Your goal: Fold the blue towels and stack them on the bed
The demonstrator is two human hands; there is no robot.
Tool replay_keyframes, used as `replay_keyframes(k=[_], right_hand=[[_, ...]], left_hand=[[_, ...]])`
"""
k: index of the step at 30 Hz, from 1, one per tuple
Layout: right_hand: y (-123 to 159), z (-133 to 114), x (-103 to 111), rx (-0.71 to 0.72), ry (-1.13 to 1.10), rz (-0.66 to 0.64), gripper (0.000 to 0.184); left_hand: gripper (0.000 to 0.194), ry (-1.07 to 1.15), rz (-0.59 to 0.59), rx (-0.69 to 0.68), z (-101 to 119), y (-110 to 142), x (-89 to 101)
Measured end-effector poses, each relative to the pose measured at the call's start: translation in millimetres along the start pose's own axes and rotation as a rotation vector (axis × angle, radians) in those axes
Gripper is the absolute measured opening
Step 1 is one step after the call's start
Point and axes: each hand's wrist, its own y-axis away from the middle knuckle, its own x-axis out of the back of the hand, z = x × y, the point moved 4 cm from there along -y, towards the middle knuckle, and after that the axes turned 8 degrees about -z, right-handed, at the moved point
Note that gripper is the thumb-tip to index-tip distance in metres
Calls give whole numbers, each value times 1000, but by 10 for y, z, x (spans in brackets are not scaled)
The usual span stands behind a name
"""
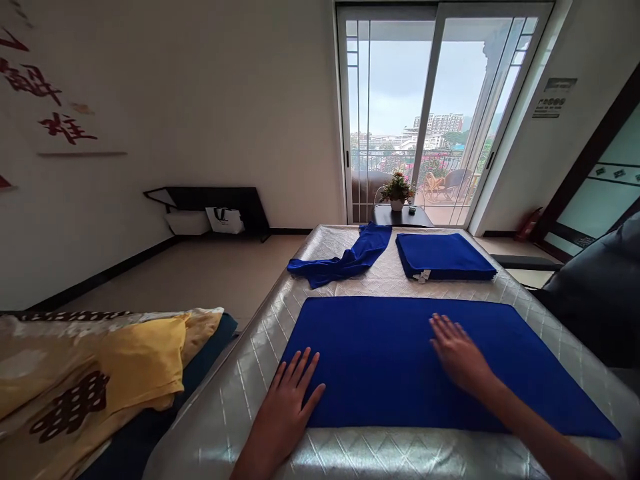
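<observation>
A blue cloth (380,360) lies spread flat in a smooth rectangle across the near part of a silvery quilted mattress (240,387). My left hand (293,393) rests at its left edge, fingers spread. Toward the right of the cloth's middle, my right hand (457,353) lies flat with fingers stretched out. Both palms face down and neither hand grips anything. Beyond the spread cloth, a neat stack of folded blue cloths (445,255) shows white tags at its front corner. A crumpled blue cloth (350,260) lies left of the stack.
To the left is a bed with patterned yellow-brown bedding (135,360). A small dark table (425,219) with a flowerpot (397,193) stands past the mattress, before a sliding glass door. A low black bench (215,200) is by the wall. At right is a black leather seat (595,287).
</observation>
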Motion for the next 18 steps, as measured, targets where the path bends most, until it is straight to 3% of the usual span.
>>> replay_keyframes(k=[3, 5, 7, 9, 13, 15, 18], right_hand=[[35, -986, 19, 216, -171, -91, 69], [24, -1516, 31, 328, -254, -133, 73], [-4, -1904, 4, 413, -309, -163, 76], [-27, -2142, -60, 456, -345, -174, 79], [16, -2195, -163, 460, -378, -174, 79], [86, -2038, -155, 444, -374, -187, 78], [214, -1612, -111, 364, -337, -202, 76]], left_hand=[[66, 4, 8, 2, -19, 0, -25], [66, 3, -1, 1, -27, -7, -29], [66, -3, -9, -9, -33, -14, -27], [65, -13, -7, -16, -44, -16, -26], [65, -20, 8, -12, -76, -15, -41], [66, -14, 9, -14, -89, -16, -51], [67, -1, 6, -12, -113, -22, -72]])
